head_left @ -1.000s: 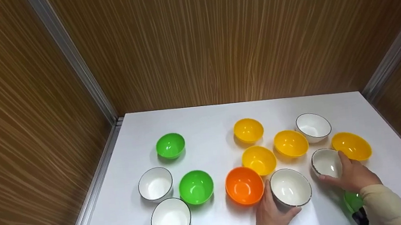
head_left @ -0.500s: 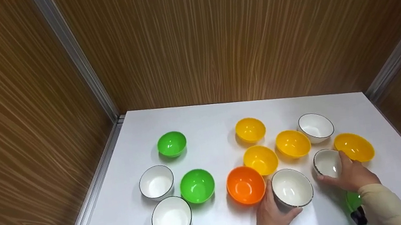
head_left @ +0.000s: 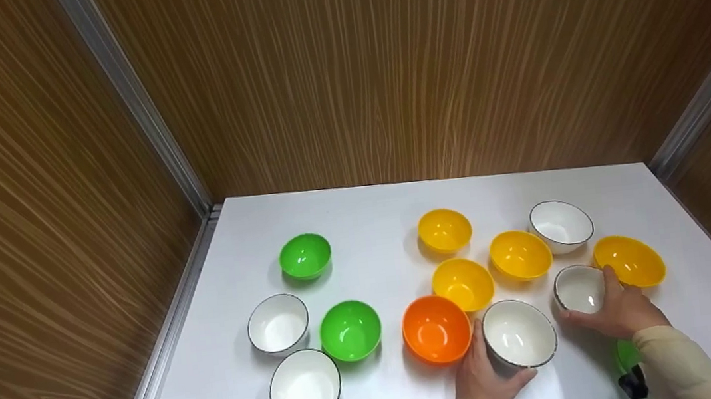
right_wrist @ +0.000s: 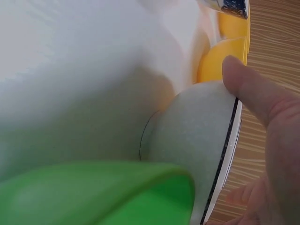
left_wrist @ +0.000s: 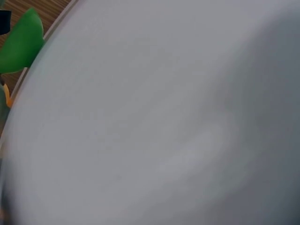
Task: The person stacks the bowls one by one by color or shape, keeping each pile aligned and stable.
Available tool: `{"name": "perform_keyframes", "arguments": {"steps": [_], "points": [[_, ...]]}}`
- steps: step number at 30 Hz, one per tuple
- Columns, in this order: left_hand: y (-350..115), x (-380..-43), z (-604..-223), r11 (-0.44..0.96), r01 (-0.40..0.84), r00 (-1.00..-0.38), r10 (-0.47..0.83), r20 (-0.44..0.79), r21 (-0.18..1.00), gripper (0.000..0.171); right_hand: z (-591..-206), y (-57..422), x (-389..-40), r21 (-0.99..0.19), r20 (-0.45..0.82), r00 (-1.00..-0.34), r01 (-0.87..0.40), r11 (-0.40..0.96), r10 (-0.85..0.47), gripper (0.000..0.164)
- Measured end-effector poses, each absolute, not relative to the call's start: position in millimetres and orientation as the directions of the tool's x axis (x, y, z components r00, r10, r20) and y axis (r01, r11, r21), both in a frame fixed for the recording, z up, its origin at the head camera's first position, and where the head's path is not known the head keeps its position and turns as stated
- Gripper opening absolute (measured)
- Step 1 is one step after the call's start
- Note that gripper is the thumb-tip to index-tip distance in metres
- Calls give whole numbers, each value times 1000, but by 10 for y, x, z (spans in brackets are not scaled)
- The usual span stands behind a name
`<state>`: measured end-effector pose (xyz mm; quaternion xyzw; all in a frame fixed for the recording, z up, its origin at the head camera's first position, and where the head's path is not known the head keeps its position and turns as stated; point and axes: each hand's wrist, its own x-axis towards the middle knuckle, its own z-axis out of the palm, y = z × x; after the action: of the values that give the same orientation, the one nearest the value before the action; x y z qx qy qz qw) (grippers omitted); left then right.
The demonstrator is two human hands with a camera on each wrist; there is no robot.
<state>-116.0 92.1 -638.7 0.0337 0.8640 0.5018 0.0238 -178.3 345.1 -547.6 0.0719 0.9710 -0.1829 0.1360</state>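
My left hand (head_left: 487,382) holds a white bowl (head_left: 519,333) with a dark rim, thumb at its near side and fingers along its left side. My right hand (head_left: 626,312) grips another white dark-rimmed bowl (head_left: 578,288), its thumb (right_wrist: 243,82) at the rim in the right wrist view. That bowl is tipped on its side in that view. An orange bowl (head_left: 436,329) stands just left of my left hand. A yellow bowl (head_left: 629,261) lies right behind my right hand. In the left wrist view a blurred white surface (left_wrist: 140,117) fills most of the frame.
Several yellow bowls (head_left: 443,231) and a white bowl (head_left: 561,225) stand behind the hands. At left are two green bowls (head_left: 350,331) and two white bowls (head_left: 305,388). A green piece (head_left: 627,354) with a black part shows beside the right sleeve. Wood-grain panels (head_left: 368,77) enclose the white table (head_left: 372,224).
The head view has shifted slightly. Both hands keep their grip on the two white bowls, with hardly any movement.
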Motion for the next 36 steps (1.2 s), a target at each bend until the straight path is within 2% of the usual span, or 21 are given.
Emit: {"name": "perform_keyframes", "arguments": {"steps": [4,9,18,25,36], "points": [[924,-1148,-6394,486,40,-997,83,-1,873,115,-5462,3441,-1796,-330,-310,-945,207,921,101,135],[918,-1135,-6400,481,73,-996,85,36,874,114,-5469,3431,-1786,-338,-295,-948,217,916,116,131],[912,-1144,-6406,497,81,-996,83,45,864,113,-5480,3405,-1778,-364,-234,-968,174,915,91,123],[910,-1142,-6431,501,103,-994,80,72,859,112,-5500,3364,-1737,-407,-174,-983,125,905,57,126],[895,-1155,-6410,509,93,-995,89,55,856,112,-5227,3277,-1651,-383,-178,-983,111,917,44,125]]}}
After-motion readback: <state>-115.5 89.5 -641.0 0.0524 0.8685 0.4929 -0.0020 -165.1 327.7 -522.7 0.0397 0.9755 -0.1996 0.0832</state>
